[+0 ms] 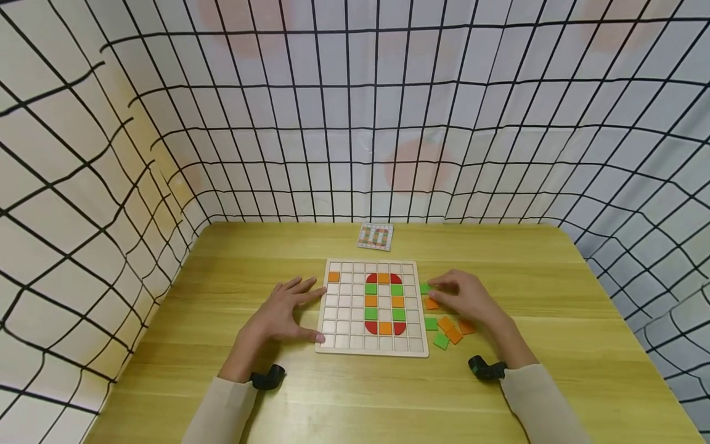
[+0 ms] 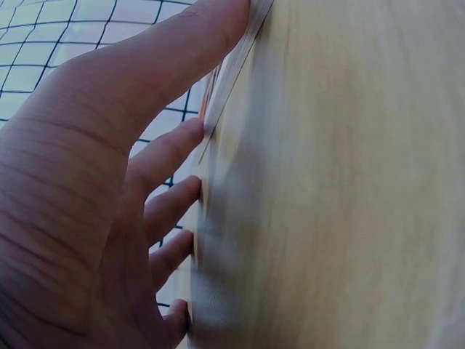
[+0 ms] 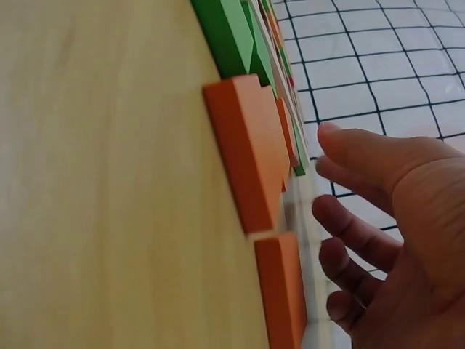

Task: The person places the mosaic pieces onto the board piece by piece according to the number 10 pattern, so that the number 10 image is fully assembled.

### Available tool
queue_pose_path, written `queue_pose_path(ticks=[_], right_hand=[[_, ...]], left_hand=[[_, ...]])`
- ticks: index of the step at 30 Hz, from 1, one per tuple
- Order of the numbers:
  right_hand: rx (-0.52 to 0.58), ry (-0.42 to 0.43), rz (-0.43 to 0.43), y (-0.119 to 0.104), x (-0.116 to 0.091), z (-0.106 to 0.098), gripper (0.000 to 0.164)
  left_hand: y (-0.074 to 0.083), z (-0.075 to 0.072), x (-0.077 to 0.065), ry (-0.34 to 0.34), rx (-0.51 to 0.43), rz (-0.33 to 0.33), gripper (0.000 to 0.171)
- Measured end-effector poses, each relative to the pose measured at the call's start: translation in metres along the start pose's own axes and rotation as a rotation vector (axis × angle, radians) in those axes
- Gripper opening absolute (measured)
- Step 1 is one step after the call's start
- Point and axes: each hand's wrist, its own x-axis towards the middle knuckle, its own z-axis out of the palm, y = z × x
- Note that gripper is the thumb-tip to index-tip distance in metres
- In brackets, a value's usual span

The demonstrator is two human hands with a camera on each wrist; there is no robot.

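A wooden grid board [image 1: 345, 345] lies on the table, with red, green and orange tiles forming a ring on its right half. One lone orange tile [image 1: 333, 277] sits near its upper left corner. My left hand [image 1: 280, 313] spreads its fingers flat beside the board; its thumb and index finger touch the left edge. At the board's right side, my right hand [image 1: 463, 297] has thumb and index finger bent beside a green tile [image 1: 424, 288]. In the right wrist view nothing shows between those fingertips. An orange tile [image 1: 431, 303] lies just below the thumb.
Loose orange tiles [image 1: 453, 335] and green tiles [image 1: 441, 341] lie right of the board, some overlapping. Behind the board lies a small pattern card [image 1: 375, 237]. A black grid net [image 1: 355, 129] on white cloth surrounds the wooden table [image 1: 333, 401] at the back and sides.
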Motion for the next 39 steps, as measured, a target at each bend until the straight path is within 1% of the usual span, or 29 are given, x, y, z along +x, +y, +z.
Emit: queue_pose_path(ticks=[5,11,15,18,21,26,31,35,39], right_hand=[[0.004,-0.032,0.013,0.003,-0.002,-0.003,0.032],[-0.017,-0.004,-0.006,0.013,-0.007,-0.011,0.029],[-0.001,0.01,-0.011,0.018,-0.008,-0.015,0.036],[0.019,0.002,0.01,0.02,-0.006,-0.014,0.045],[0.023,-0.008,0.019,0.018,-0.002,-0.011,0.048],[0.033,-0.002,0.028,0.014,0.001,-0.008,0.042],[0.043,0.001,0.062,0.013,0.001,-0.008,0.035],[0.066,0.0,0.072,0.015,0.0,-0.007,0.034],[0.091,0.016,0.075,0.015,-0.001,-0.007,0.035]], left_hand=[[0.0,0.0,0.001,0.001,0.004,-0.003,0.104],[0.001,0.0,0.003,-0.004,0.009,0.002,0.104],[0.001,-0.002,0.004,-0.002,0.014,0.013,0.104],[0.001,-0.004,0.005,-0.011,0.018,0.005,0.105],[0.001,-0.004,0.004,-0.011,0.021,-0.002,0.105],[0.001,-0.003,0.002,-0.004,0.009,-0.01,0.104],[0.002,-0.002,0.001,0.007,0.007,-0.007,0.103],[0.003,-0.003,0.0,0.001,0.001,-0.01,0.103],[0.003,-0.002,0.0,-0.005,-0.003,-0.007,0.103]])
